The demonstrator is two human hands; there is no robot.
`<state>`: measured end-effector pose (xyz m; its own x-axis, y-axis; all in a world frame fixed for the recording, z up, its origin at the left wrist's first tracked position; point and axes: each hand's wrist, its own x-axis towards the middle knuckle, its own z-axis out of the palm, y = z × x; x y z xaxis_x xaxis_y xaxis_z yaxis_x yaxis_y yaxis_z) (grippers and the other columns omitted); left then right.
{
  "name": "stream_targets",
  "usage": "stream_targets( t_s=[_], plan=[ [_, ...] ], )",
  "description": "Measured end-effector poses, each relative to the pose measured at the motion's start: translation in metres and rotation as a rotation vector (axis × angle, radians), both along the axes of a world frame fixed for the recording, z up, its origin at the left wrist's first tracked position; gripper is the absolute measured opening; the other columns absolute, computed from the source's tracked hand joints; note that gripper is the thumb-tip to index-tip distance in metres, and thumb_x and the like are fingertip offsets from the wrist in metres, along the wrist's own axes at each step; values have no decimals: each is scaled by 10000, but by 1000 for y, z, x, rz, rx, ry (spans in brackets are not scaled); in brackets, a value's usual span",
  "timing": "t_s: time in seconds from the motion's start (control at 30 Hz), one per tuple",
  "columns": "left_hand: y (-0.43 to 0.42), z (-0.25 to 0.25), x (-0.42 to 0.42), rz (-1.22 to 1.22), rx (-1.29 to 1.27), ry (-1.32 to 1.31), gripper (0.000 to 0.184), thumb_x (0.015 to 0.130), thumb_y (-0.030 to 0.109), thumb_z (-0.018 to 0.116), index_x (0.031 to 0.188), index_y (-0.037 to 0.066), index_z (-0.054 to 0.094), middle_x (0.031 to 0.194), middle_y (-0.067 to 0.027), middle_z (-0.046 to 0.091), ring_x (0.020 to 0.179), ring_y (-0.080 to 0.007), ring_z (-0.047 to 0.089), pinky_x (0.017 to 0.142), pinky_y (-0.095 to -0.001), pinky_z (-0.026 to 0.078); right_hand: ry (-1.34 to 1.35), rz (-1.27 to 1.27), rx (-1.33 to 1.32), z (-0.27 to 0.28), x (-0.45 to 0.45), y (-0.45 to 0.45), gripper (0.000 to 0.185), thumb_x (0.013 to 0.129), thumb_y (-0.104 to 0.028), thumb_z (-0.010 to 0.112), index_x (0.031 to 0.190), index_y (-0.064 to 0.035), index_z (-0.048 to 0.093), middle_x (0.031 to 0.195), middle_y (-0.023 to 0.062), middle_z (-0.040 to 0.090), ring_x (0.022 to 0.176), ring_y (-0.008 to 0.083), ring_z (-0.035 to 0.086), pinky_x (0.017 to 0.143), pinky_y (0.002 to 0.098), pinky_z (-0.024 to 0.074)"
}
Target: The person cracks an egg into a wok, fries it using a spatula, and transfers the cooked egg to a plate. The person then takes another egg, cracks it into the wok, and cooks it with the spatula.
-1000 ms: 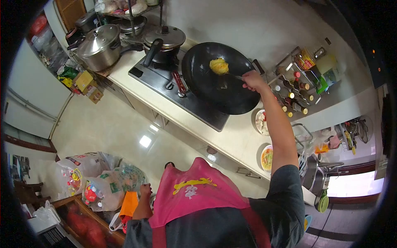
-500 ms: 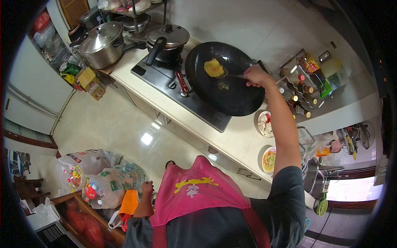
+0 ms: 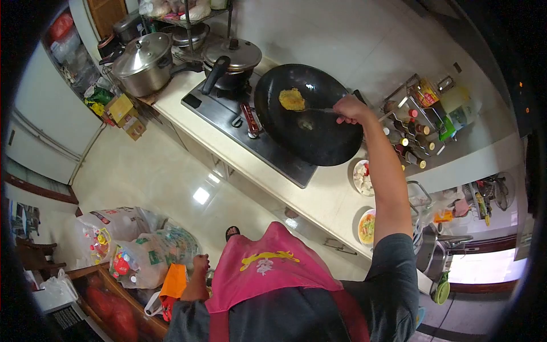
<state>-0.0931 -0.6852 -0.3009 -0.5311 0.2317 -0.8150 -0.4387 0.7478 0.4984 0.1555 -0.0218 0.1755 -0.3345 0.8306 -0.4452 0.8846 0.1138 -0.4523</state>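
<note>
My right hand (image 3: 351,109) is closed around the handle of a cooking spatula (image 3: 320,110) over the black wok (image 3: 285,131). The spatula's tip meets the edge of a yellow fried egg (image 3: 292,100), which lies in the upper part of the wok; how far the blade reaches under it cannot be told. A small glossy patch of liquid shows lower on the wok's surface. Low at my left side hangs my left hand (image 3: 201,263), fingers curled, with nothing visible in it. It is nearest the plastic bags and the pink apron (image 3: 273,262) that I wear.
A pressure cooker (image 3: 231,54) stands beside the wok on the gas stove (image 3: 228,125), and a large steel pot (image 3: 142,62) is farther left. Two filled bowls (image 3: 363,178) sit right of the stove, below a bottle rack (image 3: 419,128). Plastic bags (image 3: 149,259) fill the floor at left.
The egg has shifted slightly left against the wok, and the spatula's tip shows less overlap with it. My right hand has moved slightly left; my left hand stays low at my side.
</note>
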Motion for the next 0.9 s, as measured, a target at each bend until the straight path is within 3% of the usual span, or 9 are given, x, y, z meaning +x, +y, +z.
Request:
stream_targets(
  t_s=[0.3, 0.6, 0.8, 0.9],
  plan=[
    [-7, 5, 14, 60, -28, 34, 230, 872, 181, 667, 924, -30, 593, 651, -106, 603, 452, -202, 553, 402, -350, 458, -69, 29, 39, 10, -6, 4, 223, 812, -137, 589, 627, -12, 585, 577, 141, 629, 367, 149, 488, 318, 325, 337],
    [-5, 8, 14, 34, -17, 33, 231, 863, 182, 669, 922, -32, 606, 654, -99, 609, 462, -204, 561, 419, -353, 465, -95, 6, 7, 18, -5, 7, 196, 793, -132, 609, 627, -37, 566, 574, 135, 620, 405, 128, 507, 330, 290, 299],
    [2, 15, 13, 27, -12, 52, 243, 867, 194, 669, 938, -32, 617, 649, -93, 612, 460, -202, 566, 418, -344, 469, -63, -17, -90, 11, 12, 10, 135, 790, -164, 626, 800, -29, 621, 632, 104, 648, 375, 101, 435, 328, 288, 284],
    [2, 16, 13, 31, -42, 36, 241, 872, 195, 663, 936, -33, 618, 648, -93, 611, 462, -201, 567, 417, -343, 470, 51, -46, -59, -23, 37, -29, 247, 850, -225, 630, 1012, -41, 659, 657, 93, 657, 369, 93, 443, 330, 276, 307]
  ],
)
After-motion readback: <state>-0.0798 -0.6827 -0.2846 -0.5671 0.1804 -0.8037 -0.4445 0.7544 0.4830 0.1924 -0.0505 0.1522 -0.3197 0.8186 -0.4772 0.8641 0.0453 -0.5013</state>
